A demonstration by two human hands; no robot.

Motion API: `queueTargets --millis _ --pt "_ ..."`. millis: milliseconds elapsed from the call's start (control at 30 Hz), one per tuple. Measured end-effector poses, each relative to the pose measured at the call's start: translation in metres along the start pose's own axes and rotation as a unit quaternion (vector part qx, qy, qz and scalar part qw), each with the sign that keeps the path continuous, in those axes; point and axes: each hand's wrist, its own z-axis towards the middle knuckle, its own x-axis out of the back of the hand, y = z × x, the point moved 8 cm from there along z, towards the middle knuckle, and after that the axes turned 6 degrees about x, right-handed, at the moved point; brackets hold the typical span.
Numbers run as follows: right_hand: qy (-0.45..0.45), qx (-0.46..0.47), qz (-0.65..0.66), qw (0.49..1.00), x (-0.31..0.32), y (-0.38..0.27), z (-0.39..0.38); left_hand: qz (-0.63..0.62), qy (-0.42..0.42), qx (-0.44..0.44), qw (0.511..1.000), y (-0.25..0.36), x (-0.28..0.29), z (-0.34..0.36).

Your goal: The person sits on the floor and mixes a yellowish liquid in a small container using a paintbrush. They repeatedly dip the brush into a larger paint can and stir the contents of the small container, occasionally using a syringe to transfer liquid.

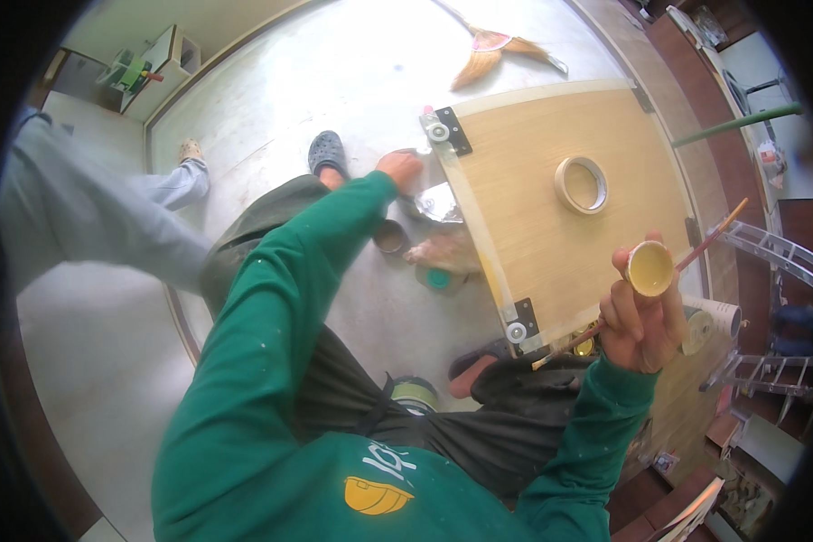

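Observation:
In my right hand (641, 321) are a small cup (649, 269) of yellowish liquid and long thin brushes (727, 221), held beside a light wooden panel (524, 253). My left hand (401, 169) reaches to the panel's upper left side with curled fingers; whatever they grip is unclear. Just below it lie crumpled silver foil (438, 203), a dark open tin (388, 237), a pinkish cloth (452, 248) and a green lid (438, 278). A tape roll (582, 185) rests on the panel, which has black brackets with small wheels (438, 131) at two corners.
A straw broom (483, 59) lies on the pale floor above the panel. Another person's legs (108, 208) are at left. Aluminium ladders (768, 370), cans (697, 330) and a green pole (736, 124) are at right. A small cabinet (167, 68) stands upper left.

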Motion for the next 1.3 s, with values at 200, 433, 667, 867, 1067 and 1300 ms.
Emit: queueTargets --millis 200,433,667,867,1067,1300 --pt "0.013 -0.002 -0.013 1.0 0.002 0.002 0.0 -0.103 0.038 0.106 0.988 -0.018 0.021 -0.014" --pt "0.021 -0.013 -0.018 1.0 -0.008 0.007 0.002 -0.213 0.074 0.192 0.955 -0.056 0.039 -0.052" --pt "0.025 -0.016 -0.021 0.999 -0.016 0.019 0.007 -0.295 0.158 0.214 0.918 -0.068 0.061 -0.098" --pt "0.049 -0.037 -0.01 0.998 -0.021 0.036 0.006 -0.387 0.24 0.227 0.861 -0.075 0.059 -0.13" --pt "0.038 -0.053 0.009 0.998 -0.034 0.049 0.007 -0.426 0.293 0.244 0.82 -0.091 0.036 -0.151" --pt "0.045 -0.052 0.002 0.998 -0.031 0.048 0.003 -0.511 0.183 0.372 0.753 -0.092 -0.021 -0.156"
